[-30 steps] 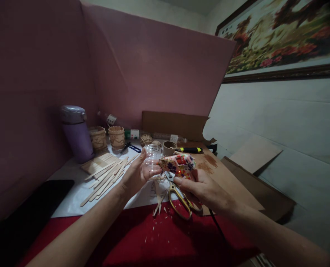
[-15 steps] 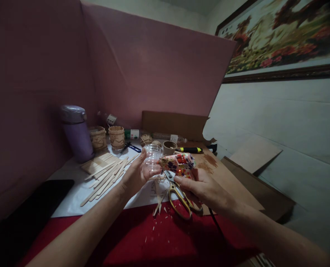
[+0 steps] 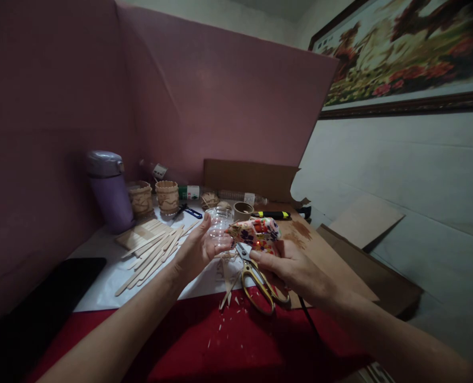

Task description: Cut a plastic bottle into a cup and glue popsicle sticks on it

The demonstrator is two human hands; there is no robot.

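My left hand [image 3: 196, 250] is wrapped round a clear plastic cup [image 3: 219, 222], held above the table. My right hand [image 3: 290, 268] grips a glue gun [image 3: 256, 234] covered in a flowered pattern, a small red light glowing on it. The gun's nozzle points left and sits right against the side of the cup. Its black cord [image 3: 306, 319] trails down toward me. Gold-handled scissors [image 3: 256, 282] lie on the table just below both hands.
Wooden craft sticks [image 3: 152, 247] lie spread on white paper at the left. Behind them stand a purple flask [image 3: 109, 189], two small stick-built pots [image 3: 157, 198], a tape roll [image 3: 243, 211], a yellow-black cutter [image 3: 270, 215] and cardboard sheets [image 3: 340, 266]. A dark phone [image 3: 61, 287] lies at left.
Both hands have risen very slightly together, the glue gun staying at the cup. Nothing else has moved.
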